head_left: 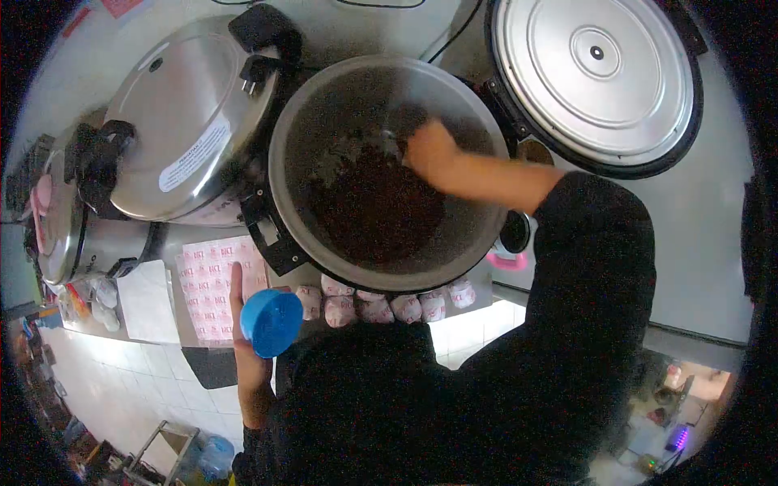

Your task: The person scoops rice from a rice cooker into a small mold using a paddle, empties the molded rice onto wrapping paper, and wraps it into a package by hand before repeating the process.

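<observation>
My left hand (pixel 242 340) is closed around a small blue bowl (pixel 271 322), tilted so its inside faces up and to the right. It is in front of the big round pot (pixel 290 174). Inside that pot lies a mound of dark reddish-brown food (pixel 377 206), too grainy to name. My right hand (pixel 431 148) reaches into the pot above the mound, smeared by motion, fingers curled as a fist. A dark, blurred shape shows beside the fingers; what they grip cannot be made out.
Several paper-wrapped balls (pixel 373 308) line the pot's front. Printed wrapping sheets (pixel 215 283) and a white sheet (pixel 147 304) lie to the left. A closed steel cooker (pixel 174 121) stands left. The pot's raised lid (pixel 596 73) is at back right.
</observation>
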`<state>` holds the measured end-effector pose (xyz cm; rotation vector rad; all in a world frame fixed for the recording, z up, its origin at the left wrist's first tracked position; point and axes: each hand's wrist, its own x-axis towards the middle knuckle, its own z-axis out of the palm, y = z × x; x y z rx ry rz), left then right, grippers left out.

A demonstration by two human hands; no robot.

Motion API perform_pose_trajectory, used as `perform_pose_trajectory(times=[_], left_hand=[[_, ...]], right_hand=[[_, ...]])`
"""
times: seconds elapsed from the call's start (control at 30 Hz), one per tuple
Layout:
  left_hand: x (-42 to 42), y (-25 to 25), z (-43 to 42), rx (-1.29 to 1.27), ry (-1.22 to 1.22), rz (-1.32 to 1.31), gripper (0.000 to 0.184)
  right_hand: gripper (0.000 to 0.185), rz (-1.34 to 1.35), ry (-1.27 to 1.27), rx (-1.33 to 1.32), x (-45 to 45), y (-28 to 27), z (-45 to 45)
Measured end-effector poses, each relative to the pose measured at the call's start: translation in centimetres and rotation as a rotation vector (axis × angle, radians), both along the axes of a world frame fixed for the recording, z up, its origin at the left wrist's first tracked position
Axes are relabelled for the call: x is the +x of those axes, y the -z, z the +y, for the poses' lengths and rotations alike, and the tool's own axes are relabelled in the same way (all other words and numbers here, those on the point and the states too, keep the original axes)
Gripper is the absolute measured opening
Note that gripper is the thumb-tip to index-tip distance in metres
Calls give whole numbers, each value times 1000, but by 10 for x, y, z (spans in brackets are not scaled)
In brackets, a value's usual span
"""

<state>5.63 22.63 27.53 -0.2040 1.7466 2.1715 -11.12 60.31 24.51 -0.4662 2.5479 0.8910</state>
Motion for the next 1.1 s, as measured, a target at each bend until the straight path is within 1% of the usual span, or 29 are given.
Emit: perform_pose_trajectory(times=[0.03,0.07,0.1,0.13,0.2,0.23,0.27,0.33,0.37,0.43,0.47,0.53,0.57,0.63,0.67,0.73,0.77,0.83,0.87,0.93,1.0,1.03,1.07,1.1], left_hand=[[-3,-5,3,-48,-3,36,143],[-6,-3,-1,-50,-6,32,143],[-10,1,-8,-129,125,81,140],[-15,3,-11,-207,260,133,137],[-20,0,-8,-195,313,166,135],[-23,-2,-8,-198,349,160,134],[-24,-5,-10,-201,387,149,134],[-29,-6,-16,-190,409,138,134],[-30,-8,-18,-181,421,129,134],[-35,-15,-19,-176,454,127,134],[-37,-17,-19,-170,490,124,134],[-39,-15,-22,-168,511,136,134],[-40,-13,-23,-161,534,150,135],[-40,-9,-27,-148,545,133,135],[-40,-8,-28,-132,559,120,136],[-42,-8,-28,-135,581,125,137],[-43,-9,-27,-143,602,131,139],[-42,-17,-24,-146,581,122,139],[-42,-20,-23,-142,574,106,139],[-41,-22,-23,-166,567,125,138],[-40,-25,-25,-181,571,146,137],[-41,-29,-28,-225,572,150,132],[-43,-33,-32,-269,572,156,128],[-48,-41,-35,-272,584,170,128]], right_hand=[[23,-167,-10,95,14,22,5],[23,-140,98,-51,34,-8,-22],[23,-145,101,-54,45,-6,-26],[21,-186,83,-151,55,-4,-29],[20,-264,55,-354,65,-12,-36],[20,-325,-22,-354,62,-19,-38],[20,-328,-12,-360,61,-24,-43],[20,-395,-164,-391,57,-29,-49],[20,-398,-164,-393,57,-26,-49],[21,-406,-201,-580,55,-18,-53],[21,-407,-205,-584,52,-18,-56],[28,-573,-180,-596,41,-18,-58],[28,-575,-184,-598,37,-15,-58],[37,-658,-122,-645,30,-7,-53],[37,-660,-123,-642,28,1,-49],[42,-735,27,-825,27,18,-41],[42,-731,22,-822,27,20,-39],[43,-726,49,-963,27,24,-36],[43,-719,43,-969,27,21,-33],[41,-655,27,-1069,26,14,-26],[41,-676,80,-1028,23,-23,-32],[41,-708,130,-979,22,-37,-32],[41,-692,134,-984,22,-38,-27],[41,-698,128,-1034,20,-36,-22]])
